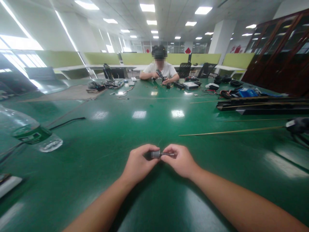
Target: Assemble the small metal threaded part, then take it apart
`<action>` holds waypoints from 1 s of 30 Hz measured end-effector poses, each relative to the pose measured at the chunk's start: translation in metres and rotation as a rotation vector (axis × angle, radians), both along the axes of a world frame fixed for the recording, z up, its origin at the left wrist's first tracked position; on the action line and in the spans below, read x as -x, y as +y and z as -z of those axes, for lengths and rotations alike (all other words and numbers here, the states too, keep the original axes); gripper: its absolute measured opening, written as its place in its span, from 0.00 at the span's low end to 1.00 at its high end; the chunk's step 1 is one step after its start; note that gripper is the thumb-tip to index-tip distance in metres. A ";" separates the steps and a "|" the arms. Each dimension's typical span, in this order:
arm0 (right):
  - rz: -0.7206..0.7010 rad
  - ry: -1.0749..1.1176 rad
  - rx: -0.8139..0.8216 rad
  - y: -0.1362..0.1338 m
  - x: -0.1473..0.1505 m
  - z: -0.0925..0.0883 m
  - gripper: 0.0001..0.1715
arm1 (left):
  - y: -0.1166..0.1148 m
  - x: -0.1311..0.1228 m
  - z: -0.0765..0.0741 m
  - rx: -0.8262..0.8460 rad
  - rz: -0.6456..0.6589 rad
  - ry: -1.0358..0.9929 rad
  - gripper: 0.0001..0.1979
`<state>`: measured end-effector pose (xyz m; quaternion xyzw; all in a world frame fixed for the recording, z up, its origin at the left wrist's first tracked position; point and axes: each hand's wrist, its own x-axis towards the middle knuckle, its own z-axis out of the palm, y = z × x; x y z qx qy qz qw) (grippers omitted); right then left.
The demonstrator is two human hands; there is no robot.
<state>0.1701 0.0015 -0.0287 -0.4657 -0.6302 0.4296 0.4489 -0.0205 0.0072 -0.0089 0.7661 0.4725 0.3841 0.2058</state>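
Observation:
Between thumb and fingers, my left hand (138,162) grips a small dark grey metal cylinder (155,154). A thin ridged metal shaft (167,154) lies in line with it and points right. That shaft is pinched in the fingertips of my right hand (180,159). Both hands are close together, low over the green tabletop (154,129). Whether the shaft is fixed in the cylinder or only touches it, I cannot tell, since fingertips cover part of the join.
A clear plastic bottle (33,133) lies at the left, near a black cable (67,123). Thin brass-coloured rods (231,131) and dark metal rails (260,106) lie to the right. Across the table a person (159,69) handles a dark tool among small parts.

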 end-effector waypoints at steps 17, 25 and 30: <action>0.005 0.045 0.065 0.001 0.001 0.006 0.08 | 0.002 0.004 -0.003 0.006 -0.053 -0.021 0.09; 0.016 0.015 0.067 0.000 0.001 0.003 0.07 | 0.005 0.007 -0.003 -0.005 -0.072 -0.002 0.09; 0.030 -0.006 0.075 0.000 0.001 0.003 0.08 | 0.004 0.007 -0.005 -0.002 -0.066 0.005 0.10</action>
